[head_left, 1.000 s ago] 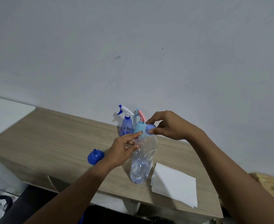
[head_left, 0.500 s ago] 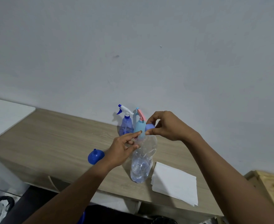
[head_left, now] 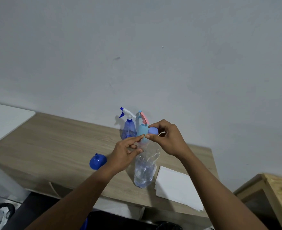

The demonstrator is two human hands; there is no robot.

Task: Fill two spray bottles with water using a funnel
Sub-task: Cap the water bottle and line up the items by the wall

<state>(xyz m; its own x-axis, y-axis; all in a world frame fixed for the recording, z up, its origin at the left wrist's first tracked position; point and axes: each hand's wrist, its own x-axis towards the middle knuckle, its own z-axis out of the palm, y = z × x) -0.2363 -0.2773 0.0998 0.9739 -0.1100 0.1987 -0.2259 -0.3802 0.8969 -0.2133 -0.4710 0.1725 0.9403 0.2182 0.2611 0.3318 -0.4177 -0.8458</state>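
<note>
No text, label, brand, number or sign can be read anywhere. The clear water bottle (head_left: 145,170) bears no legible label, the two spray bottles (head_left: 129,128) show plain coloured plastic, and the white paper stack (head_left: 175,191) on the tabletop (head_left: 53,146) looks blank.

Both your forearms reach up from the bottom of the view, bare to the elbow, and converge near the middle. Your right hand (head_left: 168,138) is arched, thumb and forefinger pinched in a tight grip around something small. Your left hand (head_left: 125,152) sits lower, index finger stretched straight toward the right thumb, perhaps just touching it; the other fingers curl loosely inward.
</note>
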